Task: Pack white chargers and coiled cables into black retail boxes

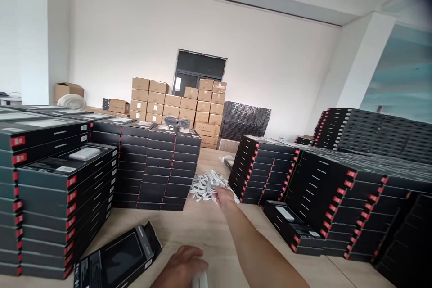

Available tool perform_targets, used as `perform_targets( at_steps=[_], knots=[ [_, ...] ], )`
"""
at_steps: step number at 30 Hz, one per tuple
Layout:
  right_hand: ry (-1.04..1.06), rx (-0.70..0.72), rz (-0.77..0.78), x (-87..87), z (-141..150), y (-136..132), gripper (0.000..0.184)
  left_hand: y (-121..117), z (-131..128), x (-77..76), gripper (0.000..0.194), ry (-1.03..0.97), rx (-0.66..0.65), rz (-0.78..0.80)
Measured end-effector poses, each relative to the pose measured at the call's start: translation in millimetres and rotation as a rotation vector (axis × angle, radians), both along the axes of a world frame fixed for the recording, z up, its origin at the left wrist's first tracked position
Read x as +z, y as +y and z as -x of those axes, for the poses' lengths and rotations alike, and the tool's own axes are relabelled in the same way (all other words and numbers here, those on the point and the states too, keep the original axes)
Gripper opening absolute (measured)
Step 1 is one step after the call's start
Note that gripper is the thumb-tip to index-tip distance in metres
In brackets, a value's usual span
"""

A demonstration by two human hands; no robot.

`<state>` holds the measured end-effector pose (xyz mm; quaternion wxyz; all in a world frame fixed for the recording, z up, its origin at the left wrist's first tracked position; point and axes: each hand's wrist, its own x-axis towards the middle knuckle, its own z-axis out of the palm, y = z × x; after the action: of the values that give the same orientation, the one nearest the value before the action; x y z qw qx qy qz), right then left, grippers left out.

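Observation:
My right hand [225,196] reaches forward to a loose heap of white cables [206,183]. Its fingers are pinched together at the heap's near right side, on a white cable. At the bottom edge, my left hand [182,266] is slightly blurred, its fingers curled over a smooth white object [200,281] that is mostly cut off by the frame. Left of that hand lies a black box [123,252], tilted on the table, its far end flap raised and a dark panel on its face.
Stacks of black boxes with red labels stand left [157,166] and right [266,168] of the cables. White devices lie on a left stack [84,153] and a low right box [285,213]. Brown cartons [175,101] are piled by the wall, beyond the wooden table [209,225].

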<state>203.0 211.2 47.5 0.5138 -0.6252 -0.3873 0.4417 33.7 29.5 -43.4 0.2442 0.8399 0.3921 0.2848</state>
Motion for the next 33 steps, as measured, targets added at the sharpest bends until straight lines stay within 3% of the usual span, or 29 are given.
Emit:
perform_targets(
  at_steps=[4,7,9,12,16,19,24,30,33],
  knots=[
    [0.073,-0.003,-0.143,24.6,-28,-29,0.032,-18,2,27.7,0.06,-0.078,0.147,0.038],
    [0.112,0.049,-0.227,29.9,-42,-74,0.039,-30,-2,41.7,0.041,-0.215,0.25,0.016],
    [0.148,0.132,-0.248,18.5,-37,-110,0.044,-34,-5,47.8,0.031,-0.344,0.289,0.04],
    [0.287,0.383,-0.288,-11.0,-12,-159,0.048,-36,-8,54.3,0.04,-0.557,0.28,0.12],
    [0.165,0.629,-0.3,-31.5,18,-198,0.036,-35,-8,57.5,0.045,-0.736,0.275,0.183],
    [0.113,0.638,-0.314,-25.7,22,-207,0.028,-34,-10,56.7,0.041,-0.758,0.293,0.213],
    [0.109,0.659,-0.319,-16.7,9,-205,0.03,-33,-12,52.8,0.041,-0.736,0.226,0.327],
    [0.279,0.553,-0.313,-21.3,-5,-196,0.029,-34,-11,51.8,0.044,-0.686,0.104,0.523],
    [0.362,0.471,-0.342,-22.2,-6,-194,0.029,-39,-16,54.1,0.035,-0.712,0.107,0.494]
  ],
)
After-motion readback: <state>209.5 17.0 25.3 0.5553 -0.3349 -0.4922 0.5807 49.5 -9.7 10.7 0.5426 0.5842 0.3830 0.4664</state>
